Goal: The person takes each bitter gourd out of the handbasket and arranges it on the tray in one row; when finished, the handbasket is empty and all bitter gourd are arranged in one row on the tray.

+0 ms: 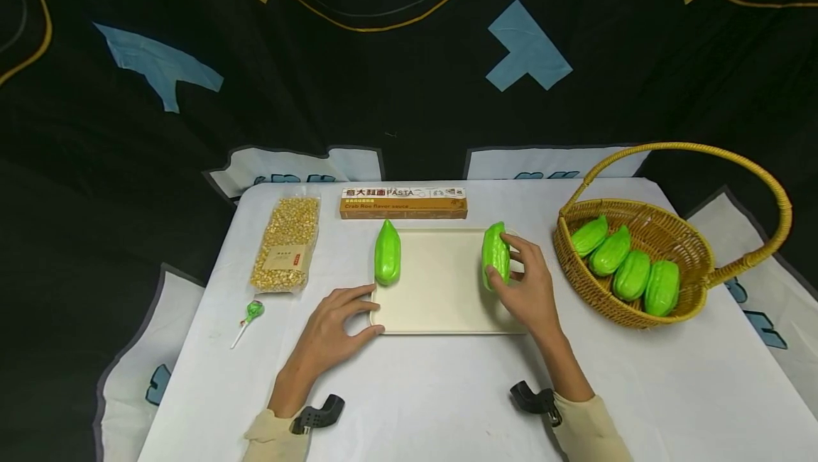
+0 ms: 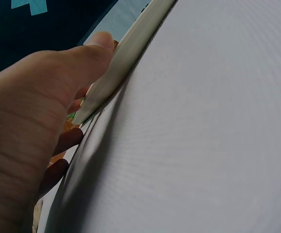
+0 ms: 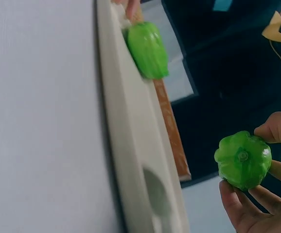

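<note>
My right hand (image 1: 529,284) grips a green ridged fruit (image 1: 495,256) between thumb and fingers, above the right end of a cream rectangular tray (image 1: 441,292). In the right wrist view, the held fruit (image 3: 242,160) shows its round end and hangs apart from the tray (image 3: 135,116), over a shadow. A second green fruit (image 1: 387,255) lies lengthwise at the tray's left end. My left hand (image 1: 332,327) holds the tray's near left corner, thumb at the front edge and fingers along the left side. The left wrist view shows the thumb (image 2: 99,46) against the tray rim (image 2: 123,63).
To the right stands a wicker basket (image 1: 575,270) with a tall handle and several green fruits inside. A pasta box (image 1: 404,204) lies behind the tray. On the left are a bag of corn kernels (image 1: 287,235) and a green lollipop (image 1: 253,310). White cloth (image 1: 441,398) covers the table.
</note>
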### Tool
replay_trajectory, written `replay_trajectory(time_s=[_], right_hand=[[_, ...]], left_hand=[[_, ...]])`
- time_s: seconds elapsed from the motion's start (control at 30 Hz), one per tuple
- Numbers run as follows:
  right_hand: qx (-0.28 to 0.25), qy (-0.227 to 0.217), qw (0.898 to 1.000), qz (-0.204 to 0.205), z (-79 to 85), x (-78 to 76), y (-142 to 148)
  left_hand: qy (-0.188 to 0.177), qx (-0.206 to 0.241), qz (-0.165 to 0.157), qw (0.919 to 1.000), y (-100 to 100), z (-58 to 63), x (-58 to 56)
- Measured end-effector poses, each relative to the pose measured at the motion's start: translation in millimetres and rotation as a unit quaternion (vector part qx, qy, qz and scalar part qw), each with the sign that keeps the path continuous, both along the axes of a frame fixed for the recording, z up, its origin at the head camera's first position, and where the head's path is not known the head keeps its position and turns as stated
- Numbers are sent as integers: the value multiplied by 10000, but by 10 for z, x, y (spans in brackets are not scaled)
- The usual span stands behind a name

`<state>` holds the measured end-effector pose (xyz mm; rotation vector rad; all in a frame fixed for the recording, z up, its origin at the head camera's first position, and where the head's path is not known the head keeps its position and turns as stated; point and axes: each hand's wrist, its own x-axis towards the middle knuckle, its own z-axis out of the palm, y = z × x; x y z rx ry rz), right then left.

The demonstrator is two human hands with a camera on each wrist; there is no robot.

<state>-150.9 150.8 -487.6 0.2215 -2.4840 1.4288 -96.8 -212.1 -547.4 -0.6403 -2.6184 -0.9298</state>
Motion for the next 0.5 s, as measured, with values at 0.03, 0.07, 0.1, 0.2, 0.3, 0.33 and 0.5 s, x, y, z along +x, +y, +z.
replay_trajectory(time_s=[0.03,0.07,0.1,0.2,0.3,0.33,0.5], right_hand=[[-16,-55,10000,46,-12,-3,-34],[-24,-96,9999,95,-24,-9,-66],[-24,-141,9998,141,-35,-16,-99],[-15,-219,9994,282,-63,-38,-185],[10,-317,9987,404,-83,-65,-269],[12,-343,9984,444,-88,-75,-294],[-12,-504,9967,630,-130,-136,-417]], left_hand=[[-29,0,7,10000,-1,0,2],[-59,4,11,10000,-2,1,3],[-83,8,19,10000,-3,2,6],[-148,15,43,9999,-1,10,15],[-184,6,56,9998,1,20,17],[-192,1,59,9998,2,24,17],[-185,15,52,9998,4,25,13]])
